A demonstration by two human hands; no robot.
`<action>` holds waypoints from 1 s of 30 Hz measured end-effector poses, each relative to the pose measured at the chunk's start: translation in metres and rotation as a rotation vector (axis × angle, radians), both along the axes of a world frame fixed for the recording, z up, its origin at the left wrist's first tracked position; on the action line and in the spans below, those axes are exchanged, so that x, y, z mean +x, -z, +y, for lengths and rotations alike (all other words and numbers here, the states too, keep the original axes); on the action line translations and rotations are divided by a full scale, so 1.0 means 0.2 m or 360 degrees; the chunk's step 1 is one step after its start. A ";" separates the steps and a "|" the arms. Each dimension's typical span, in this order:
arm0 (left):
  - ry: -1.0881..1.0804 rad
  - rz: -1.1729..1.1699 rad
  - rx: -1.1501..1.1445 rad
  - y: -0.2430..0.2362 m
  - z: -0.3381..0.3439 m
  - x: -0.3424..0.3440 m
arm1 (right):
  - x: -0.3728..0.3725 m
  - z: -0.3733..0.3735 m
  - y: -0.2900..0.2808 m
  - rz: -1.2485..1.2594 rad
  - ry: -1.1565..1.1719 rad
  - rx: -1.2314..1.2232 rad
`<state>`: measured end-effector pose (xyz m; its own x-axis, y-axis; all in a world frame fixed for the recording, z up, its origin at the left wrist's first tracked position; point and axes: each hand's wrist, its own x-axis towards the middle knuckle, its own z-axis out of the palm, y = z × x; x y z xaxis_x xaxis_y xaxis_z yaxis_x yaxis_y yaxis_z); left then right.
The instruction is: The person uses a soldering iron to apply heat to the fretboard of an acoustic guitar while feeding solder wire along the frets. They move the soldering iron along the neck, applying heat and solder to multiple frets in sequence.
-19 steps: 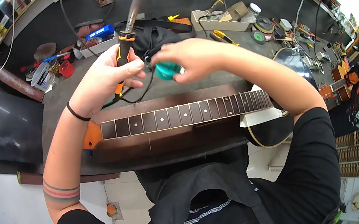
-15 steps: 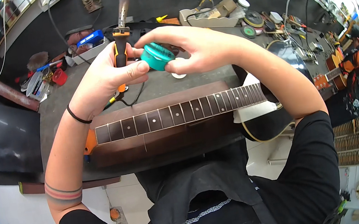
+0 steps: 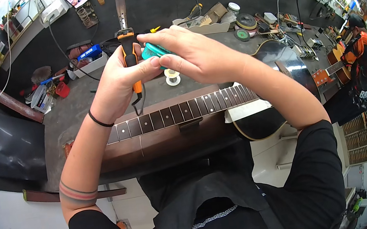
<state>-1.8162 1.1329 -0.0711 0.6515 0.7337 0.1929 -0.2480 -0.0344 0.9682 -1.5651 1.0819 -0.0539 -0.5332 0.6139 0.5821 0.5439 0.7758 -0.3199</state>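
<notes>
My left hand (image 3: pixel 115 82) grips the black and orange handle of a soldering iron (image 3: pixel 129 52), its metal shaft pointing away from me and its cord trailing below. A small round teal container (image 3: pixel 151 51) sits between both hands. My right hand (image 3: pixel 199 56) has its fingers over the container's top and its thumb along the near side; they hide much of it. Beyond the near edge of my hands stands a spool of thin wire (image 3: pixel 172 77). Closer to me, a guitar's fretted neck (image 3: pixel 165 118) lies across the bench, joined to a black body (image 3: pixel 257 125) at right.
A brown pad (image 3: pixel 173 140) lies under the neck. White trays (image 3: pixel 92 65) of tools stand at the back, with a red cup (image 3: pixel 62 90) at left. A black sheet (image 3: pixel 17 147) lies far left. Another person (image 3: pixel 358 59) with a guitar is at the right.
The teal container has tilted and is more covered by my right hand, which has closed in towards the left. The wire spool has come into fuller view. My view has shifted.
</notes>
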 end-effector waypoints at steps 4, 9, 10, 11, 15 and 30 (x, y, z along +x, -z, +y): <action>0.0036 -0.0118 -0.0047 -0.01 -0.02 0.04 | -0.05 0.01 0.06 0.0125 0.0145 0.0294; -0.0116 -0.0266 -0.0028 0.06 -0.04 0.10 | -0.09 0.06 0.07 0.0235 0.0271 0.0456; -0.0119 -0.0290 -0.0026 0.08 -0.04 0.11 | -0.10 0.06 0.08 0.0277 0.0312 0.0486; -0.0145 -0.0309 -0.0064 0.08 -0.03 0.11 | -0.11 0.05 0.07 0.0266 0.0362 0.0564; -0.0130 -0.0417 -0.0155 0.07 -0.03 0.15 | -0.10 0.09 0.04 0.0149 0.0485 0.0723; 0.0047 -0.0428 0.0038 0.08 -0.03 0.25 | 0.03 0.13 0.06 0.0219 0.0242 0.0697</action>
<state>-1.7660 1.1278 -0.0869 0.5954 0.7084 0.3790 -0.4975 -0.0453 0.8663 -1.5593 1.1083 -0.0662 -0.3560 0.3603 0.8622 0.6374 0.7684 -0.0579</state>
